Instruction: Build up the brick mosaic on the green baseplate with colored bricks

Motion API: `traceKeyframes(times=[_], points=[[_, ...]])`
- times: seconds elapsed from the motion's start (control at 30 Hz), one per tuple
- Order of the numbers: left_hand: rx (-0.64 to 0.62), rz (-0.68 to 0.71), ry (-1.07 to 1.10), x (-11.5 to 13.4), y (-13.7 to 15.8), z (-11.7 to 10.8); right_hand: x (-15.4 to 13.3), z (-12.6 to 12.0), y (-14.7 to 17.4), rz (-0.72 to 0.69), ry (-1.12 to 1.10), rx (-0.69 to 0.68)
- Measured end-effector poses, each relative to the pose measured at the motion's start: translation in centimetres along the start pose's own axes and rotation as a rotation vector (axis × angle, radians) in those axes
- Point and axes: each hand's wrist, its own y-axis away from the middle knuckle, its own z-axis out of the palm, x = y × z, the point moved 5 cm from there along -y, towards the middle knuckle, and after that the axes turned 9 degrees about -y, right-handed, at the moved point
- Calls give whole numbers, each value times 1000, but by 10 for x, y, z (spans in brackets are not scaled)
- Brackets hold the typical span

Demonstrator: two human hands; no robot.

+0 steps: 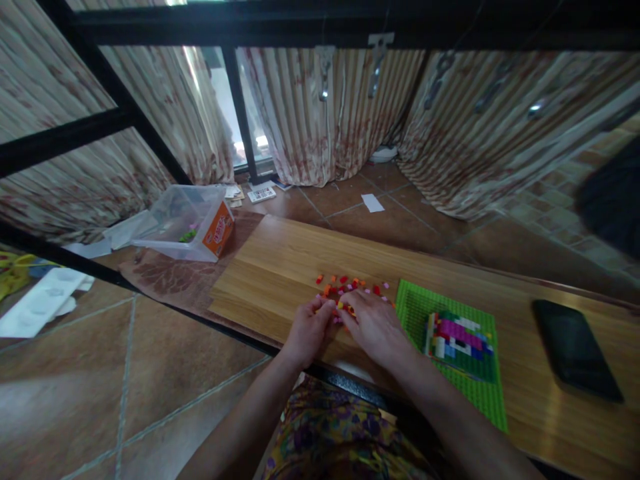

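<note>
Small toy bricks (pixel 344 280) in red, orange, pink and yellow lie in a loose pile on the wooden board. At the pile's near left edge is my left hand (pixel 306 331), its thumb and forefinger pressed together; anything between them is too small to make out. My right hand (pixel 374 327) lies over the near right of the pile, fingers stretched out and thumb apart, hiding some bricks. A yellow brick (pixel 341 305) shows by its fingers. To the right sits a green baseplate (pixel 415 297) bearing a multicoloured brick build (pixel 457 337).
A black phone (pixel 575 350) rests on the wooden board (pixel 300 243) at the right. A clear plastic box (pixel 175 250) with an orange label and some green pieces stands at the left. Black metal bars (pixel 240 107) and curtains (pixel 295 113) are beyond. Papers (pixel 373 203) lie on the floor.
</note>
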Motion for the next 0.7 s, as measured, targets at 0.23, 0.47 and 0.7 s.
traceKeyframes(times=[0.23, 0.47, 0.7], points=[[53, 124, -63, 3, -4, 0, 26, 19, 1, 263, -966, 121], [41, 95, 7, 3, -8, 10, 39, 20, 4, 420, -1192, 155], [16, 27, 13, -6, -15, 18, 49, 29, 9, 504, -1474, 192]])
